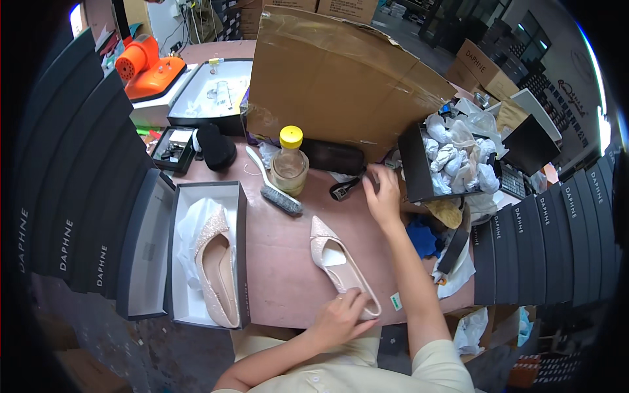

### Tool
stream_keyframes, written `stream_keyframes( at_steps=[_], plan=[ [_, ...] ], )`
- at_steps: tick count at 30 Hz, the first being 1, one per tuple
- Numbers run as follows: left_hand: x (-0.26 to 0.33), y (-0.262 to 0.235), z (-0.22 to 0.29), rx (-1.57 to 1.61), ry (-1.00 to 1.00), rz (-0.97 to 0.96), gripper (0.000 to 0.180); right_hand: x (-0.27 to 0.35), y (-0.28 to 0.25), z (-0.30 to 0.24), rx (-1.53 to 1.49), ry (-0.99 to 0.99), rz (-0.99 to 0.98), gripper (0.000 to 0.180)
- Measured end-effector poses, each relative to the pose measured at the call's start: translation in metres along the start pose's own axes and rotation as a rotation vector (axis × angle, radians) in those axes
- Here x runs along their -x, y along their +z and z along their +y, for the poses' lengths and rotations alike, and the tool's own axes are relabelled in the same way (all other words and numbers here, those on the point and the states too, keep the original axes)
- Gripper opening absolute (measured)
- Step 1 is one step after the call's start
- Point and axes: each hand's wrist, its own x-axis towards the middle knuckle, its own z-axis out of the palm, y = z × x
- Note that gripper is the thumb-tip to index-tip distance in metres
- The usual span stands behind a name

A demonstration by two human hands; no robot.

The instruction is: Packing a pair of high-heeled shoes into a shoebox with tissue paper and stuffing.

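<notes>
On table | left hand [341, 318] grips shoe [342, 263] heel | right hand [383, 195] open (fingertips' contact unclear)

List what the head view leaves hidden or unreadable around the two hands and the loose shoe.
- Head view: loose shoe, heel end covered by the left hand.
- Right hand: fingertips curl out of sight; contact with the black strap unclear.
- Boxed shoe: heel shape hidden by its own upper.

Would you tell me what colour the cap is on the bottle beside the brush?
Yellow: the cap on the clear bottle, seen best in the head view.
</notes>
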Motion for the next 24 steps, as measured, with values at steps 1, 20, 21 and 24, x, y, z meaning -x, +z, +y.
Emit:
stream_keyframes(
  at_steps=[1,20,21,24],
  plan=[
    [0.003,-0.004,-0.002,0.023,-0.008,0.011,0.047,0.018,-0.021,-0.006,-0.151,0.096,-0.167,0.027],
    [0.094,-0.175,-0.071,-0.171,-0.863,0.201,0.076,0.179,-0.116,-0.144,-0.281,0.279,-0.407,0.041],
    [0.091,-0.180,-0.069,-0.136,-0.916,0.206,0.076,0.179,-0.117,-0.147,-0.305,0.343,-0.408,0.035],
    [0.102,-0.191,-0.076,0.041,-0.898,0.407,0.080,0.188,-0.125,-0.145,-0.268,0.259,-0.280,0.032]
  ],
)
